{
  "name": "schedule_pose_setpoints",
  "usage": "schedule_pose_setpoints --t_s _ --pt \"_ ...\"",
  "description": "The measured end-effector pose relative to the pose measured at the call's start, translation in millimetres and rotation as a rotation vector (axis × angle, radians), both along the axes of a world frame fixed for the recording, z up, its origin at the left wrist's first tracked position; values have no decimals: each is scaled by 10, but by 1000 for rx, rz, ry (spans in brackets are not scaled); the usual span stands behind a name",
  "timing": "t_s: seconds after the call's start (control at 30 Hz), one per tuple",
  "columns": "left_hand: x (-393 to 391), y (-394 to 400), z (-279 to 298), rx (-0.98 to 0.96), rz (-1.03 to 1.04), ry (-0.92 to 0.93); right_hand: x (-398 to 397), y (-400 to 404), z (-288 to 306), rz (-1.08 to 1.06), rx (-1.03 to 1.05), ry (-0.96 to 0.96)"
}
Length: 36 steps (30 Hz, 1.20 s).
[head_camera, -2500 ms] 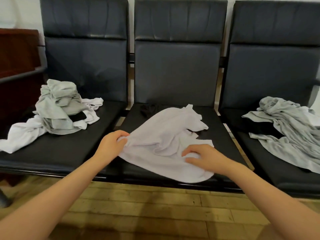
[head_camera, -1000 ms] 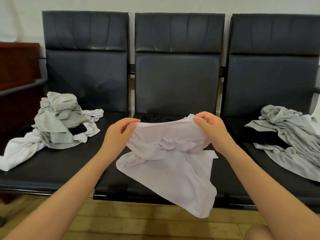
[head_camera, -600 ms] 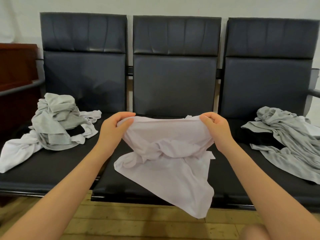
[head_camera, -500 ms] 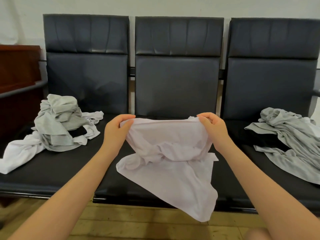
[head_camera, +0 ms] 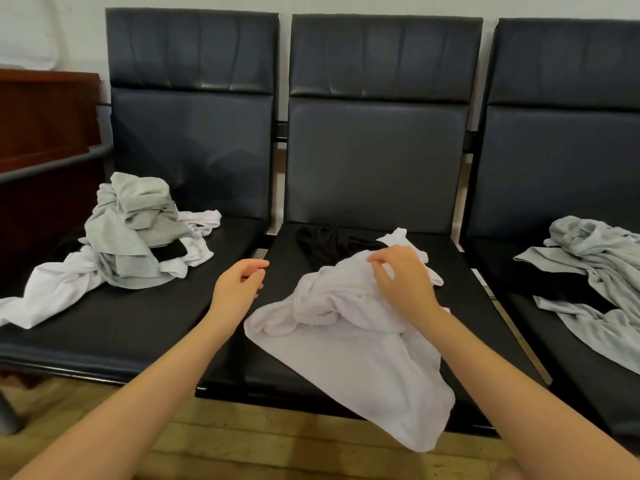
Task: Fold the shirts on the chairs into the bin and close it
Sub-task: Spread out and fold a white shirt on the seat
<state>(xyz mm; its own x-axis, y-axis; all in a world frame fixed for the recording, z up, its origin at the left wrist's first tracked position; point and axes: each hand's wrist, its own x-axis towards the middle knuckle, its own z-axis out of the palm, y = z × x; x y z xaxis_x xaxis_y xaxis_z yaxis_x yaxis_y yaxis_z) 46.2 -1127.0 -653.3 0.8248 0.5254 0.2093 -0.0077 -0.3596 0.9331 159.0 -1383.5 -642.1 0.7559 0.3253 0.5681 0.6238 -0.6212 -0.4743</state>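
A white shirt (head_camera: 363, 348) lies crumpled on the middle chair's seat (head_camera: 481, 320), its lower part hanging over the front edge. My right hand (head_camera: 401, 282) is over the shirt's bunched top, fingers loosely bent and touching the cloth without gripping it. My left hand (head_camera: 239, 282) hovers left of the shirt, apart from it, loosely curled and holding nothing. A black garment (head_camera: 329, 244) lies behind the white shirt. A heap of grey, white and black shirts (head_camera: 138, 230) sits on the left chair. Grey shirts over something black (head_camera: 595, 265) lie on the right chair. No bin is in view.
Three dark padded chairs stand joined in a row against a pale wall. A dark wooden cabinet (head_camera: 41, 126) with a grey rail stands at the left. Wooden floor (head_camera: 242, 441) runs below the seats' front edge.
Both hands held the white shirt up by its top edge; now it has dropped onto the middle seat. My left hand has let go and moved left; my right hand has lowered onto it.
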Motion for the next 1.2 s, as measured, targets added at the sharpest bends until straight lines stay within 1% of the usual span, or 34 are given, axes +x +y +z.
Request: schedule_pose_setpoints --t_s 0.03,0.07,0.1,0.17,0.2,0.23,0.27,0.3,0.37,0.47,0.5,0.57,0.63,0.7,0.77,0.87,0.97,1.03,1.1,1.2 --pt "-65 18 -15 55 -26 1 -128 131 50 142 -17 8" --pt "-133 30 -43 112 -65 10 -244 265 51 271 -101 37" --pt "-203 35 -85 159 -117 26 -332 388 23 357 -240 55" --pt "-334 29 -198 239 -231 84 -377 541 -98 427 -517 69" --pt "-381 27 -252 318 -278 114 -355 561 -148 431 -587 87" --pt "-409 30 -300 426 -310 150 -334 557 -173 432 -581 110" --pt "-422 26 -331 516 -330 181 -315 535 -172 431 -511 154" --pt "-420 15 -336 567 -335 208 -301 486 -168 419 -400 226" --pt "-410 -16 -320 578 -323 212 -310 403 -139 387 -163 358" --pt "-389 -62 -315 555 -336 169 -355 316 -75 351 10 464" --pt "-377 -83 -301 521 -351 153 -361 285 -54 340 71 467" --pt "-347 -137 -227 374 -351 92 -351 222 17 303 238 448" --pt "-312 -183 -78 184 -272 3 -338 134 119 270 394 437" --pt "-299 -222 99 27 -189 -61 -341 43 230 235 458 423" --pt "-284 -253 224 -77 -155 -89 -345 -35 302 218 446 397" --pt "-257 -318 330 -187 -108 -108 -375 -94 324 240 401 419" --pt "-218 -353 370 -243 -82 -104 -380 -158 304 284 325 461" --pt "-196 -338 353 -234 -63 -81 -351 -218 273 278 188 490" --pt "-179 -289 283 -168 -44 -33 -332 -281 247 256 90 520" --pt "-181 -201 108 -76 -48 51 -317 -373 204 242 113 539"
